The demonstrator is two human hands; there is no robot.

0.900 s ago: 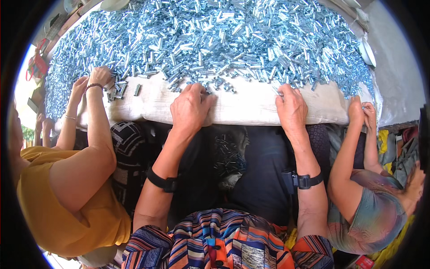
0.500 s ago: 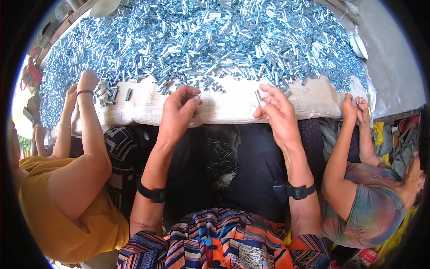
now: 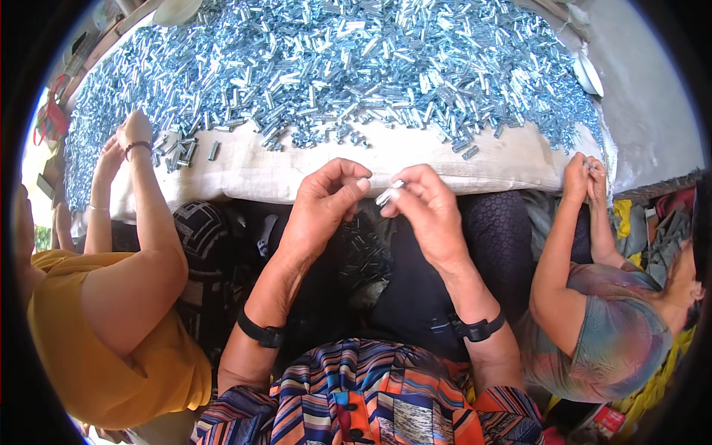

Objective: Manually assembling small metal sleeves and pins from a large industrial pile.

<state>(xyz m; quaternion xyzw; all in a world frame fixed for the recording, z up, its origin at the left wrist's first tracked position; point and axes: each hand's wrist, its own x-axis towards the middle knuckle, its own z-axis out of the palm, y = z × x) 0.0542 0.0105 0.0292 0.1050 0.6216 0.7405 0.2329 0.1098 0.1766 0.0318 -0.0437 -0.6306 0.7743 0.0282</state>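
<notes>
My right hand (image 3: 430, 211) pinches a short, shiny metal sleeve (image 3: 388, 194) between thumb and fingers, just past the near edge of the table and over my lap. Close by on its left, my left hand (image 3: 326, 200) has its thumb and fingertips pressed together; whatever they hold is too small or hidden to make out. A small gap separates the fingertips of the two hands. Beyond them spreads a wide heap of silvery-blue metal sleeves (image 3: 311, 67), with small stubby metal pieces (image 3: 352, 138) loose along its near edge.
Pale cloth (image 3: 400, 159) covers the table's near strip. Dark loose pieces (image 3: 365, 248) lie low between my knees. On the left a person in a yellow top (image 3: 111, 334) handles pieces; on the right another in a patterned top (image 3: 608, 334) does likewise. A white dish (image 3: 588, 74) sits at the far right.
Both hands have come closer together and nearer to my body, off the cloth. The sleeve in my right hand has moved left and tilted. Fewer small pieces show at the heap's near edge.
</notes>
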